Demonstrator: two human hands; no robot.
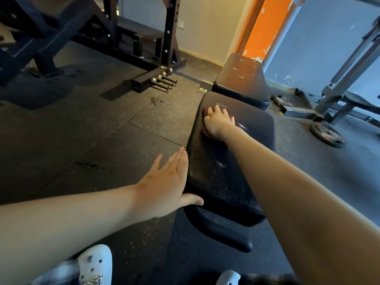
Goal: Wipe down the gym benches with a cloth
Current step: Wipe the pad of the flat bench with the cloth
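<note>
Bench wipe: my right hand on the cloth, my left hand bracing the pad.

My right hand [219, 122] lies palm down, fingers spread, pressing a reddish-brown cloth [207, 133] onto the far left part of the black bench [224, 177]; the cloth shows only at the edges of my hand. My left hand [166, 186] is flat, fingers straight and together along the bench's left side, thumb laid across its near corner. The pad is cracked, and the pale worn marks [221, 164] on it are too faint to read. A second pad [240, 79], scuffed white on top, sits just beyond, near an orange wall strip [265, 25]. A black rack [170, 33] stands to the left with bolts [164, 81] at its foot. A weight plate [328, 135] lies on the floor to the right, its lettering illegible. My white shoes [96, 262] show below.
</note>
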